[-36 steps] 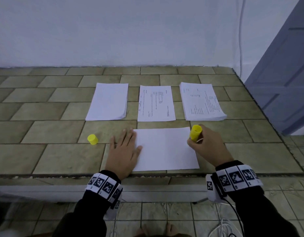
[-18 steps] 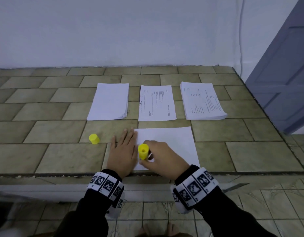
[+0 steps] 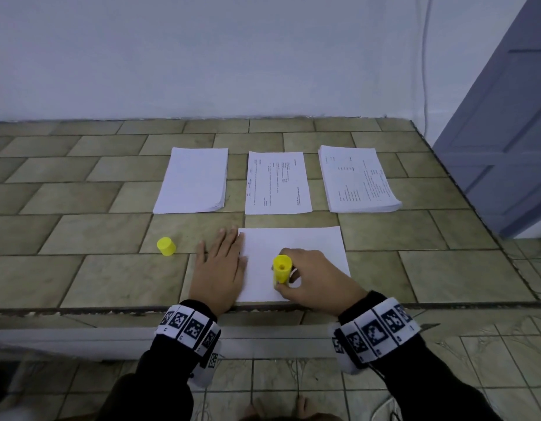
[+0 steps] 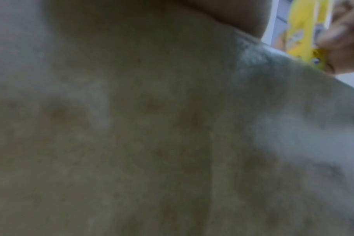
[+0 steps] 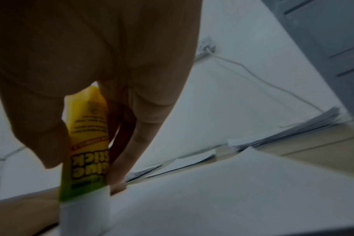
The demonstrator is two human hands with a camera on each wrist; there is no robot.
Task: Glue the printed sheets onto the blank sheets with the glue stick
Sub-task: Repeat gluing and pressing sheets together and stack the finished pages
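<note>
A blank sheet (image 3: 308,244) lies near the front edge of the tiled counter. My left hand (image 3: 217,265) rests flat with straight fingers on its left edge. My right hand (image 3: 311,278) grips the yellow glue stick (image 3: 282,268) upside down, its white tip pressed on the sheet's near left part; the right wrist view shows the glue stick (image 5: 87,151) between my fingers, and the left wrist view catches the glue stick (image 4: 301,32) at its top right. The yellow cap (image 3: 166,246) stands on the counter left of my left hand.
At the back lie a blank stack (image 3: 193,180), one printed sheet (image 3: 276,183) and a printed stack (image 3: 357,180). The counter's front edge (image 3: 111,309) runs just below my wrists. A wall stands behind and a grey door (image 3: 500,132) at the right.
My right hand carried the glue stick from the sheet's far right corner to its near left part, then slightly right. The left hand stayed flat on the sheet's edge.
</note>
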